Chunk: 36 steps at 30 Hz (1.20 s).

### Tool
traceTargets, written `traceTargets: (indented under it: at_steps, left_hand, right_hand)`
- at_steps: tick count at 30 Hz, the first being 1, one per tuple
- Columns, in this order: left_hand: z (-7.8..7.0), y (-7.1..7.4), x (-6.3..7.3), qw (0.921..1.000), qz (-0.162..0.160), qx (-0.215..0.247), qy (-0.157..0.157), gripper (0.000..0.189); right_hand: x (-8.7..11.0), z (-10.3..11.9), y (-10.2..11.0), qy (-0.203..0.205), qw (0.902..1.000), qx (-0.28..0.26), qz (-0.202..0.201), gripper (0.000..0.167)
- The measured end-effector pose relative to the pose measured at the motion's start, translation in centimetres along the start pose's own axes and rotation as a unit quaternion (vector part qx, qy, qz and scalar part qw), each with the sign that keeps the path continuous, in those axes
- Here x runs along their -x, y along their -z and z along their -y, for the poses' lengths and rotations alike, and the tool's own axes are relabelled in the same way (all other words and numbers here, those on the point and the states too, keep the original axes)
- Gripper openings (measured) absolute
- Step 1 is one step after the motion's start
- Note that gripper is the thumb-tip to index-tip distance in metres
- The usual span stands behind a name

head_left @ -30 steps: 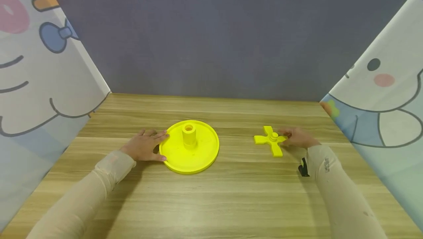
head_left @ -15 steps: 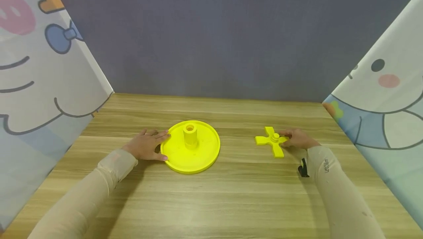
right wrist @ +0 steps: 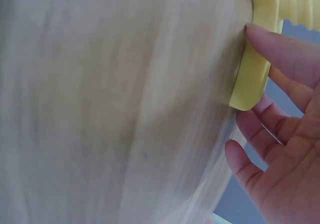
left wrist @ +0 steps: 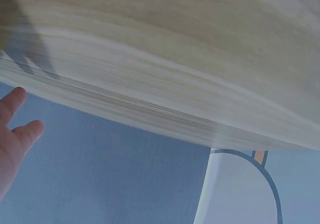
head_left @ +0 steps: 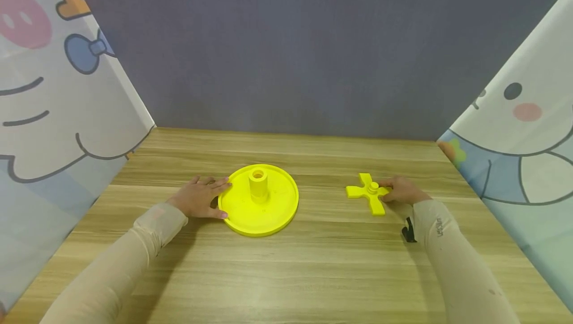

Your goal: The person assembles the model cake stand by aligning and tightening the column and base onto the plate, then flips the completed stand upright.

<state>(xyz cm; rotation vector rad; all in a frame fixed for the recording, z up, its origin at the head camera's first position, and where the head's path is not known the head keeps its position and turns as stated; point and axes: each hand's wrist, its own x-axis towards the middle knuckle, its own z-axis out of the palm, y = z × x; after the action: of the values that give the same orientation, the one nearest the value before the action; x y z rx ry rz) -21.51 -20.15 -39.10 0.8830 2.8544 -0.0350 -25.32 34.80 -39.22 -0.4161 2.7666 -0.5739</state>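
Note:
A round yellow disc (head_left: pixel 243 217) with a raised rim lies on the wooden table, a hollow upright post (head_left: pixel 258 187) at its middle. My left hand (head_left: pixel 199 198) rests at the disc's left edge, fingers spread and fingertips touching the rim. To the right lies a flat yellow four-armed cross piece (head_left: pixel 375 205) with a short stud at its centre; ridges like a thread show on that stud (right wrist: pixel 296 6) in the right wrist view. My right hand (head_left: pixel 404 189) pinches the cross's right arm between thumb and forefinger. In the left wrist view, only a few left-hand fingertips (left wrist: pixel 22 129) appear.
The wood-grain table (head_left: pixel 286 274) runs back to a dark grey panel (head_left: pixel 286 55). Cartoon-printed panels (head_left: pixel 53 105) stand along both sides. A small black item (head_left: pixel 408 231) hangs by the right cuff.
The head view has shifted slightly. Both hands stay at their pieces, and neither the disc nor the cross visibly moves on the table.

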Motion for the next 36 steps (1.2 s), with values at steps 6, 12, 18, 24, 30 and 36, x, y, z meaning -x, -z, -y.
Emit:
traceTargets:
  at_steps: [6,12,18,24,30,36]
  left_hand:
    - [0.0,0.0,0.0,1.0,0.003,0.0,0.003,0.096]
    - [-0.1,-0.1,0.1,1.0,-0.003,0.01,0.0,0.095]
    - [-0.1,0.0,0.1,0.9999,-0.004,0.01,0.004,0.096]
    - [0.0,-0.1,0.1,0.9999,-0.003,0.014,0.002,0.097]
    - [-0.1,-0.2,0.1,0.9998,-0.001,0.018,0.003,0.097]
    - [0.0,-0.1,0.2,0.9998,-0.004,0.022,0.002,0.095]
  right_hand:
    - [-0.1,-0.1,-0.3,0.017,0.9997,0.013,-0.015,0.05]
    - [0.4,-0.1,-0.2,0.018,0.9993,0.027,-0.019,0.047]
    - [0.8,0.3,0.1,-0.005,0.9997,-0.011,-0.024,0.054]
    - [1.2,0.3,-0.1,-0.044,0.9948,-0.09,-0.019,0.054]
    - [1.9,0.7,-0.3,-0.062,0.9839,-0.165,-0.029,0.057]
    - [2.4,0.8,-0.4,-0.066,0.951,-0.3,-0.032,0.053]
